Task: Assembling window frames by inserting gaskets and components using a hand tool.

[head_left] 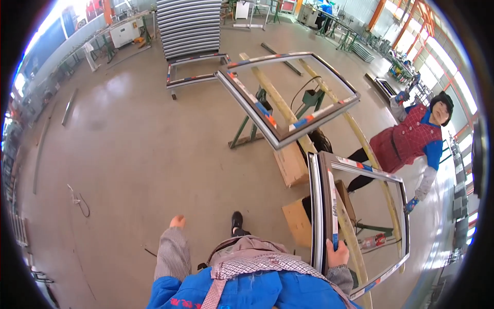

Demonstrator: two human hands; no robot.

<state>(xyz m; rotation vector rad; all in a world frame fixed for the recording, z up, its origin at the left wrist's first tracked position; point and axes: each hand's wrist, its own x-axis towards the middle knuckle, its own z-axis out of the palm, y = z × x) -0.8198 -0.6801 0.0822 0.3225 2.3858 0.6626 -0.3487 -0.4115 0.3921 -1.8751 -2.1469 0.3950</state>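
My right hand point(337, 253) is closed around the near left side of a brown and silver window frame point(323, 206), its thumb on the inner edge. Strips of blue, white and orange tape run along that frame, which rests on long yellowish rails point(355, 252). Away from the frame, my left hand point(178, 221) hangs low over the floor at my side; its fingers are hidden from above, and nothing shows in it. Farther along the rails lies a second taped window frame point(278, 136). Across from me, a co-worker's gloved hand point(410, 205) is at the near frame's right side.
The co-worker point(406, 136) stands right of the rails, other hand raised. Green trestle legs point(247, 123) and cardboard boxes point(290, 167) are under the rails. A tall stack of silver profiles point(188, 28) stands at the back. A loose cord point(80, 201) lies on the floor at left.
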